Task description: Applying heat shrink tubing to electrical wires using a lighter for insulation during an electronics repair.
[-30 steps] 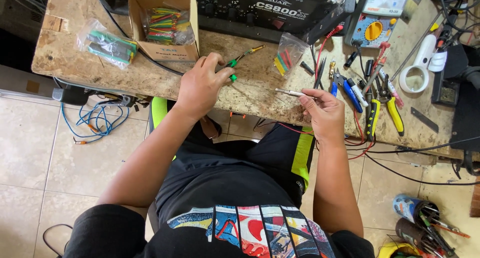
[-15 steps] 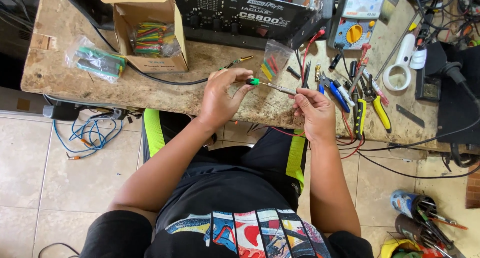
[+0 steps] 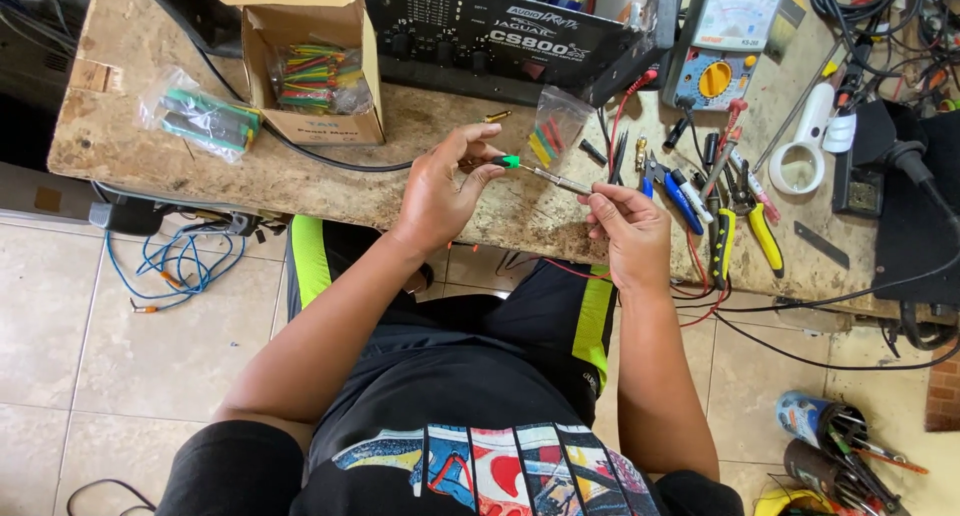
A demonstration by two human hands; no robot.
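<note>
Above the near edge of the worn wooden workbench (image 3: 150,136), a thin metal rod with a green tip (image 3: 540,172) is held between two hands. Its nature is hard to make out: only a slim grey shaft and a small green end can be seen, and whether it is a tool or a wire cannot be told. Part of the shaft is hidden behind the fingers at either end.

The long axis of the rod runs from upper left to lower right, slightly tilted, with the green tip pointing toward the left hand (image 3: 440,191) and the bare metal end toward the right hand (image 3: 628,226). The green end is pinched between the thumb and fingertips of the left hand, the other fingers being curled loosely. The metal end is pinched by the right hand, whose fingers are pressed together around it; what lies inside that grip is hidden.

Just behind the rod, a small clear bag of coloured pieces (image 3: 555,134) is seen on the bench. Farther left, an open cardboard box (image 3: 310,61) of coloured tubing and a clear packet with green contents (image 3: 200,121) are placed. A black amplifier (image 3: 500,36) is cut off by the top edge. To the right, pliers with yellow handles (image 3: 745,226), a multimeter (image 3: 725,36) and a white magnifier (image 3: 800,151) are laid out; the tangle of cables beyond is hard to sort.
</note>
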